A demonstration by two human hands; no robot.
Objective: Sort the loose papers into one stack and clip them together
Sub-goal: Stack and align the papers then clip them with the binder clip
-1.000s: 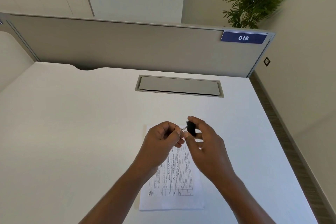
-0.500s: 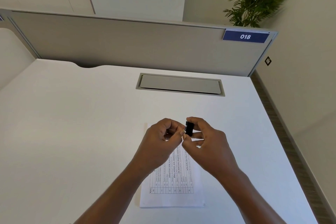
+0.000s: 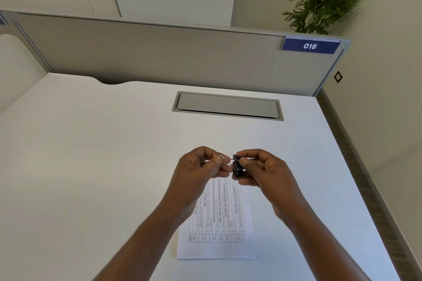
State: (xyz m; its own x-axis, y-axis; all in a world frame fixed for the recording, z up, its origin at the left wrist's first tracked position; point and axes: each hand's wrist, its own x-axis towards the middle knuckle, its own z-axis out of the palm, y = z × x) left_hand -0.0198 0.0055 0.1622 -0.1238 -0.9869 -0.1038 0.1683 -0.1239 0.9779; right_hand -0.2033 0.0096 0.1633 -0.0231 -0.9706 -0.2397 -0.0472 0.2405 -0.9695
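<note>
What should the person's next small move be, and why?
Probably lower the black metal binder clip to an edge of the white printed paper stack: the right hand grips its body, the left hand pinches its wire handle; the stack lies unclipped.

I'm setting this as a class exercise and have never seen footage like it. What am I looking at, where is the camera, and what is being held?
There is no machine here: a person works with bare hands. The camera sits on their head, looking forward and down past both forearms. The right hand grips a black binder clip, and the left hand pinches its wire handle. Below them, printed papers lie on a white desk, not yet clipped. A grey partition stands behind.
</note>
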